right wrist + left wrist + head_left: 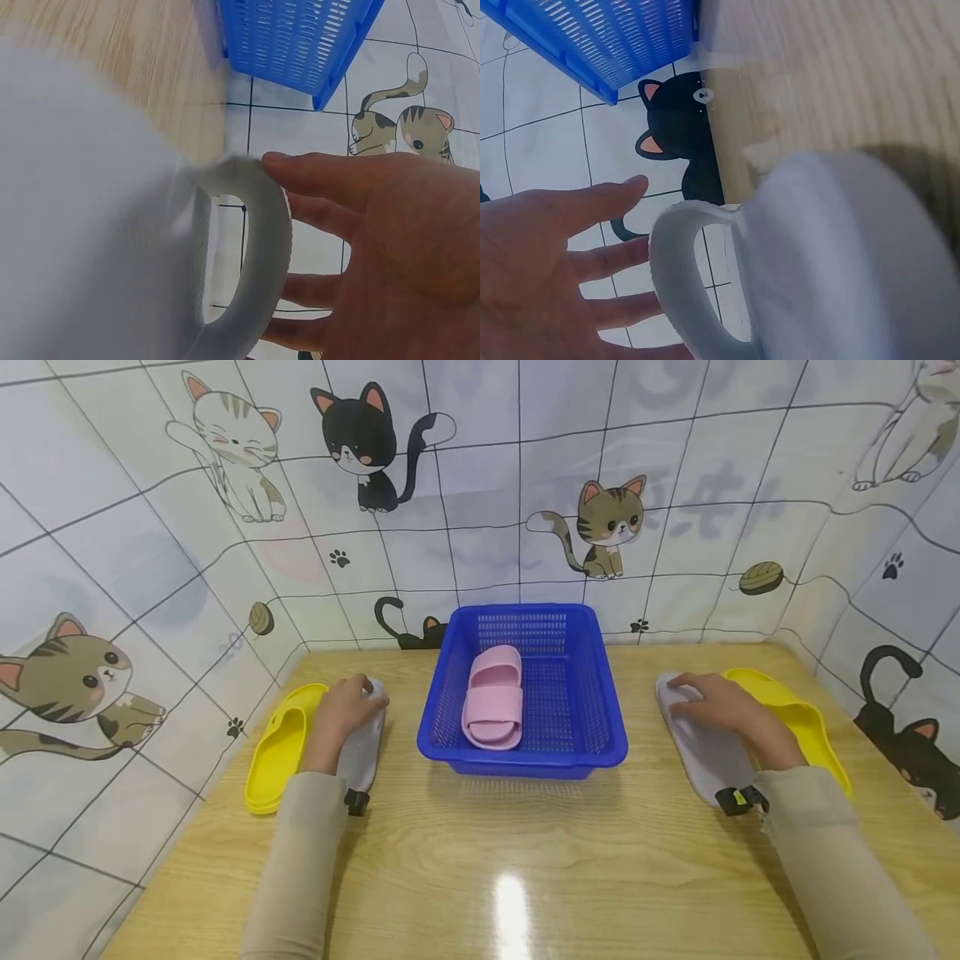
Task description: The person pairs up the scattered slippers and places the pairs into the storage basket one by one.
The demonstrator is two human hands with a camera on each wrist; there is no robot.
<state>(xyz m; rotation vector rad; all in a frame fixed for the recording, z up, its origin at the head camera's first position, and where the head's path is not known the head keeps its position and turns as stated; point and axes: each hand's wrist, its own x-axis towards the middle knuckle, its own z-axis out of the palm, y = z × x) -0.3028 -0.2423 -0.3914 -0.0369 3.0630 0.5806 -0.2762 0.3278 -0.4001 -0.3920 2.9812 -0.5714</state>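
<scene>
My left hand (341, 714) is over a pale grey slipper (362, 756) on the left of the table. In the left wrist view its fingers are spread and fairly straight at the slipper's strap (679, 281), the thumb standing apart from it. On the right, my right hand (716, 706) reaches over a matching grey slipper (705, 760). The right wrist view has that thumb tip right at the edge of the strap (266, 259), with loosely straight fingers along its outer side. Between the hands stands a blue plastic basket (525, 762), where pink slippers (492, 702) lie on the left side.
A yellow slipper (273, 764) lies just left of the left grey one. Another yellow slipper (810, 735) sits beside the right forearm, partly hidden by it. A wall covering with printed cats (487, 543) borders the wooden table (420, 877) at the back and sides.
</scene>
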